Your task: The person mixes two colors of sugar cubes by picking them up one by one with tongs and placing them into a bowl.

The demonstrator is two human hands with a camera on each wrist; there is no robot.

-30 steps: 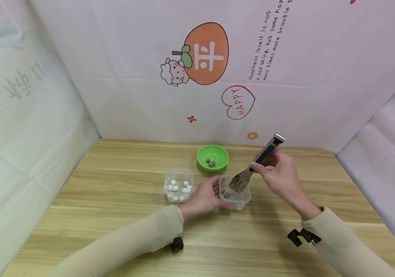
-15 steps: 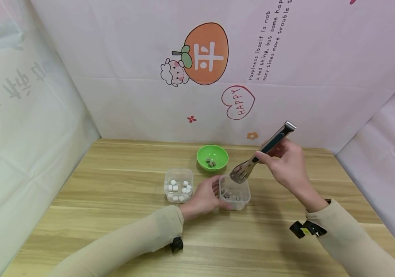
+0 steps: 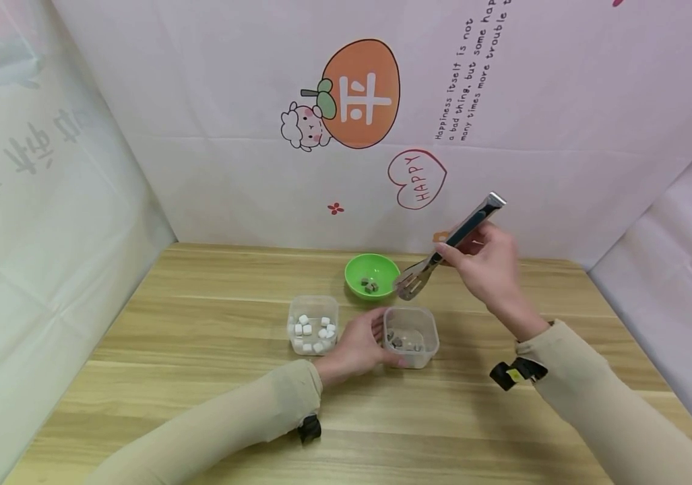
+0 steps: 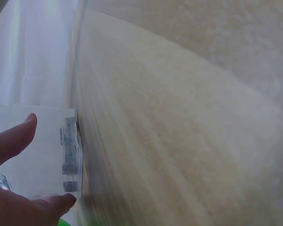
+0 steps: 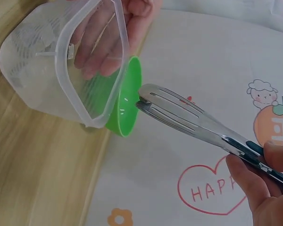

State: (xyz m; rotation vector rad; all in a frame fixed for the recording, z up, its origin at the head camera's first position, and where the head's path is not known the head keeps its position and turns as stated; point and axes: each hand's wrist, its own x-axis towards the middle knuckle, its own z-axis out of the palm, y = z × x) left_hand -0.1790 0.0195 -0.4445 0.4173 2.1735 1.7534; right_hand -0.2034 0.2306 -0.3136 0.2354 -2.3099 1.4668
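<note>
My right hand holds metal tongs with dark grips, pinched between thumb and fingers. Their slotted heads are almost together beside the green bowl, above and behind the right-hand clear plastic container. In the right wrist view something small and dark shows between the tong tips; I cannot tell what it is. My left hand grips that container by its left side, thumb at the front and fingers behind. Small grey-brown cubes lie in the container, and a few similar cubes in the bowl.
A second clear container with several white cubes stands just left of my left hand. The wooden table ends at a printed cloth backdrop close behind the bowl. More cloth hangs at both sides.
The tongs have risen out of the right-hand container and travelled back and slightly left to the bowl's right rim. My left hand and both containers have stayed in place.
</note>
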